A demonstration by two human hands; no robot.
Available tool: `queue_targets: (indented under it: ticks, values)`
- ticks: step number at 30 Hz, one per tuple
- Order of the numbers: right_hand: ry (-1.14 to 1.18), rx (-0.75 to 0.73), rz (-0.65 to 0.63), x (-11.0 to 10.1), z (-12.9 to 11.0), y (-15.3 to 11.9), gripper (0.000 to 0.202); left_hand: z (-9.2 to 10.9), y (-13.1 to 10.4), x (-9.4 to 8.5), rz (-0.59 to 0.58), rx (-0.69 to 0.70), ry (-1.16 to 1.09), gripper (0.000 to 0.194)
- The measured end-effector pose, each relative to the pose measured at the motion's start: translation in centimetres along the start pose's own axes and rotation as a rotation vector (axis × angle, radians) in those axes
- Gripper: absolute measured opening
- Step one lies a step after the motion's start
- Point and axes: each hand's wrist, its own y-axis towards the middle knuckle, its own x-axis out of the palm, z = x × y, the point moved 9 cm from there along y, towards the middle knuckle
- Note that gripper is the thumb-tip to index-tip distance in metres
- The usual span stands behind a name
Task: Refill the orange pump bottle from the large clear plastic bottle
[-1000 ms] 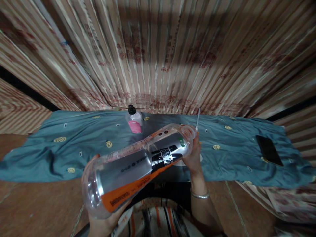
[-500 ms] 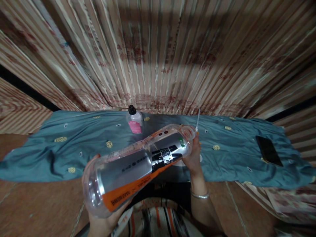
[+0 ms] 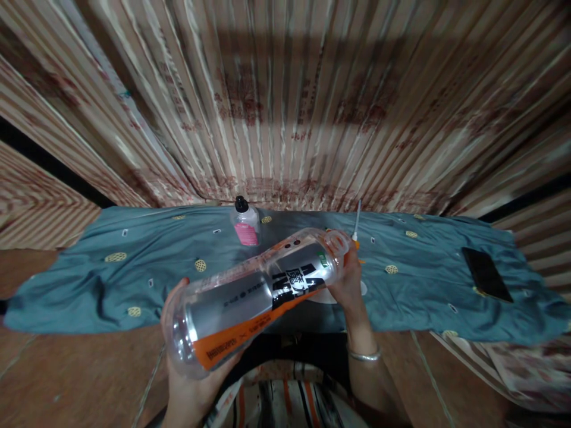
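Note:
Held in the air above the table is a large clear plastic bottle (image 3: 254,297) with a silver, orange and black label. It lies tilted, its neck up to the right and its base down to the left. My left hand (image 3: 191,380) cups the base end from below and behind. At the other end, my right hand (image 3: 350,279) grips the bottle around its neck, the arm wearing a silver bangle. Behind the neck part of an orange thing with a thin pale tube (image 3: 357,220) sticks up. A whitish round item (image 3: 322,296) lies partly hidden under the bottle.
A teal cloth with pineapple prints (image 3: 414,297) covers the table. Toward the back stands a small clear bottle with a black cap and pink label (image 3: 246,229). A black phone (image 3: 486,274) lies at the right. Striped curtains (image 3: 285,119) hang right behind the table.
The large bottle's base end has shifted slightly right and up in the picture with my left hand. My right hand keeps its hold at the neck. The view has tilted a little.

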Motion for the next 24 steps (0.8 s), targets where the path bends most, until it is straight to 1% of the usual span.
queue_targets:
  ticks: [2, 5, 6, 7, 9, 12, 14, 17, 19, 20, 22, 24]
  values:
    - [0.012, -0.008, -0.003, 0.1, 0.0, 0.0, 0.066, 0.0, 0.4, -0.3, 0.016, 0.015, -0.009, 0.104]
    - [0.015, -0.019, -0.022, 0.4, 0.1, 0.1, 0.064, 0.2, 0.4, -0.4, 0.035, 0.036, -0.009, 0.112]
    - [0.010, -0.022, -0.025, 0.5, 0.1, 0.1, 0.064, 0.3, 0.3, -0.2, 0.025, 0.019, -0.013, 0.116]
    - [0.007, -0.025, -0.021, 0.5, 0.1, 0.1, 0.063, 0.3, 0.1, 0.3, -0.009, -0.019, -0.030, 0.119]
    - [0.010, -0.027, -0.013, 0.4, 0.1, 0.1, 0.064, 0.5, -0.3, 0.3, 0.038, -0.110, -0.050, 0.118]
    - [0.039, -0.020, -0.009, 0.4, 0.3, 0.1, 0.066, 1.8, -0.6, 0.5, 0.069, -0.126, -0.045, 0.120]
    - [0.056, -0.011, -0.007, 0.4, 0.4, 0.1, 0.065, 1.9, -0.5, 0.3, 0.080, -0.127, -0.048, 0.120]
    - [0.053, -0.014, -0.029, 0.6, 0.6, 0.1, 0.064, 1.0, -0.1, -0.1, 0.059, -0.075, -0.046, 0.118]
    - [0.047, -0.025, -0.039, 0.7, 0.7, 0.1, 0.064, 1.0, 0.0, 0.0, 0.008, 0.019, -0.007, 0.120]
    - [0.047, -0.030, -0.034, 0.7, 0.7, 0.1, 0.064, 0.9, -0.1, 0.0, 0.004, 0.034, -0.013, 0.120]
    - [0.050, -0.039, -0.024, 0.6, 0.7, 0.2, 0.067, 1.0, -0.3, -0.1, 0.050, 0.001, -0.062, 0.117]
    - [0.044, -0.051, -0.020, 0.6, 0.6, 0.3, 0.070, 1.5, -0.6, 0.2, 0.079, -0.078, -0.142, 0.115]
